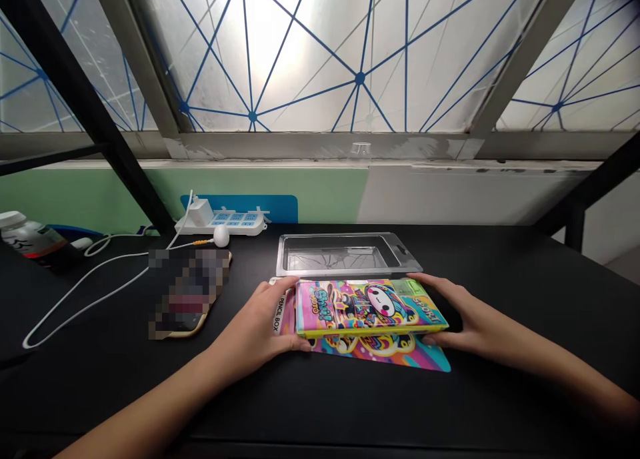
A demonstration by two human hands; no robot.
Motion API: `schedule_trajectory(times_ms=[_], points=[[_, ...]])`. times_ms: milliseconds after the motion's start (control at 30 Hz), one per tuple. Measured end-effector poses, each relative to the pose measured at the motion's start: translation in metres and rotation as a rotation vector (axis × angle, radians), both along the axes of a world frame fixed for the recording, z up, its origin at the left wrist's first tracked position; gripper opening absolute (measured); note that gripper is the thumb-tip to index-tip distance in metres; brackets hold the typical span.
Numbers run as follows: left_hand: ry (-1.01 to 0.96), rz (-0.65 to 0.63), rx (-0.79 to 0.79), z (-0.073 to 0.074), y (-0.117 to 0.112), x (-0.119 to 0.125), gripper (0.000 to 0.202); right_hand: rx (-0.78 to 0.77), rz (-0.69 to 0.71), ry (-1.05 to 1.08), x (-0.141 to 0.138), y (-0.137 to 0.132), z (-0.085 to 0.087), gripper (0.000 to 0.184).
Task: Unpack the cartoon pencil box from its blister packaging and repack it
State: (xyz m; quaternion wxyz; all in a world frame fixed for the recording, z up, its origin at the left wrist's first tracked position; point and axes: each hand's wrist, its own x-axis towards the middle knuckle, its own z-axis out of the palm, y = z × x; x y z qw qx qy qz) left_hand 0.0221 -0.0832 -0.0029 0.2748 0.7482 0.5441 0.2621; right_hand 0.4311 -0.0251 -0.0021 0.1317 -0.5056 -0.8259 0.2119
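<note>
A colourful pencil box [370, 305] with a cartoon character on its lid lies between my two hands. Under it is a printed backing card [385, 355] in similar colours, showing along the front and at the left, where "PENCIL BOX" can be read. My left hand [267, 315] grips the left end, thumb at the front edge and fingers at the back. At the right end my right hand [453, 312] holds the box the same way. Just behind the box, a clear plastic tray [345, 253] rests on the black table.
To the left lies a phone [190, 295], its screen blurred out. A white cable [75, 292] loops around it from a power strip [230, 222] by the wall. A bottle [37, 242] is at the far left. Black metal posts [95, 105] slant up at both sides.
</note>
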Motion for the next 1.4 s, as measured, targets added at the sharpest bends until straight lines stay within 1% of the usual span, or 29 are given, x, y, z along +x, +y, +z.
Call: schedule_trajectory(times_ms=[100,167,267,367,433,500,567,667,800,900,1000,1133,1233,1300,1400], points=[[-0.015,-0.009,0.0,-0.001,0.002,0.001,0.091,0.029,0.004,-0.024,-0.001,0.001,0.0,0.096],[-0.043,-0.017,0.0,-0.003,0.003,0.0,0.092,0.126,0.006,-0.055,-0.003,0.001,-0.003,0.092],[-0.063,-0.019,-0.013,-0.003,0.006,-0.003,0.094,0.323,0.023,-0.11,-0.015,-0.003,-0.005,0.074],[-0.048,-0.041,-0.038,-0.002,0.008,-0.008,0.096,0.432,0.081,-0.12,-0.036,-0.012,0.005,0.053],[-0.034,-0.078,-0.049,0.0,0.009,-0.012,0.097,0.46,0.141,-0.118,-0.054,-0.017,0.014,0.046],[-0.03,-0.113,-0.062,0.003,0.01,-0.017,0.098,0.464,0.196,-0.126,-0.073,-0.019,0.022,0.046],[-0.035,-0.132,-0.079,0.005,0.011,-0.021,0.1,0.435,0.239,-0.143,-0.091,-0.019,0.026,0.046],[-0.04,-0.136,-0.084,0.005,0.012,-0.024,0.102,0.406,0.258,-0.167,-0.114,-0.014,0.024,0.041],[-0.045,-0.136,-0.064,0.004,0.013,-0.024,0.103,0.469,0.208,-0.21,-0.135,-0.008,0.015,0.031],[-0.057,-0.126,-0.065,0.003,0.013,-0.022,0.104,0.526,0.166,-0.243,-0.142,-0.005,0.009,0.027],[-0.078,-0.126,-0.056,0.002,0.013,-0.022,0.106,0.575,0.148,-0.244,-0.144,-0.004,0.006,0.024],[-0.074,-0.135,-0.028,0.002,0.012,-0.021,0.105,0.642,0.157,-0.225,-0.144,-0.003,0.008,0.024],[-0.036,-0.11,-0.01,0.004,0.01,-0.019,0.102,0.724,0.137,-0.145,-0.145,-0.003,0.012,0.026],[-0.012,-0.102,0.006,0.008,0.009,-0.016,0.095,0.781,0.11,-0.081,-0.145,-0.005,0.014,0.025],[0.025,-0.165,0.042,0.014,0.007,-0.016,0.07,0.87,0.111,-0.009,-0.143,-0.009,0.018,0.021]])
